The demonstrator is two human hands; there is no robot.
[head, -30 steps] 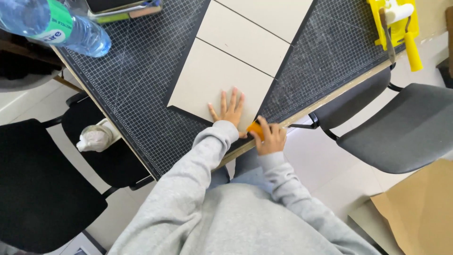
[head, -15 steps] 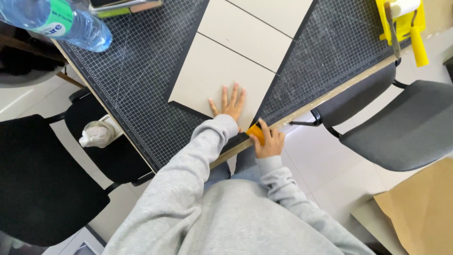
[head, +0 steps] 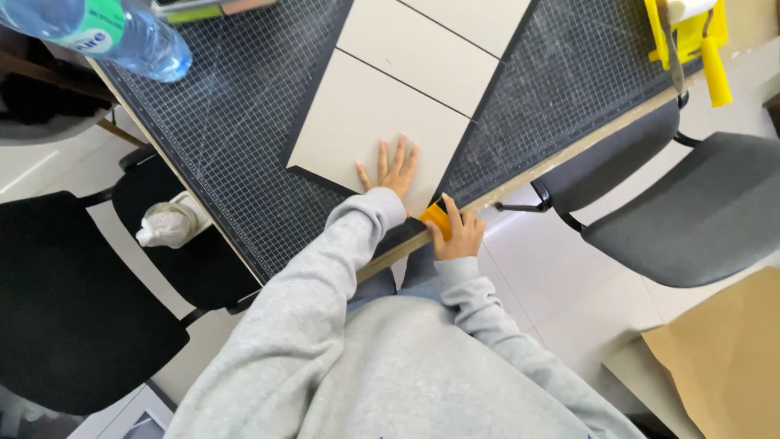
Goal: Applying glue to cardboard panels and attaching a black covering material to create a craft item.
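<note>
Your right hand (head: 457,236): at the near tabletop edge, fingers curled shut around an orange cutter (head: 436,218); only the tool's orange body shows, and its blade is hidden, so you cannot tell whether it touches the board.
Orange cutter: sits at the near corner of the pale board, at about 4 o'clock from your left hand.
Your left hand (head: 393,171): laid flat, fingers spread wide and holding nothing, pressing down on the near end of the pale board (head: 378,122); the grey sleeve (head: 341,244) reaches to the wrist.
Pale board: a long cream sheet lying on the cutting mat, running from your hands toward 1 o'clock; thin dark lines cross it, marking it into panels.
Cutting mat (head: 244,122): dark with a fine white grid, covering the tabletop on both sides of the board.
Tabletop (head: 561,158): its light wooden edge shows beyond the mat at 3 o'clock from your right hand.
Grey chair (head: 682,211): just beside the tabletop edge at 3 o'clock.
Black chair (head: 73,301): at 9 o'clock, with a crumpled white bundle (head: 166,226) near the tabletop edge.
Water bottle (head: 106,32): clear blue, lying at 11 o'clock, well apart from your hands.
Yellow tool (head: 691,32): at 1 o'clock on the far tabletop corner.
</note>
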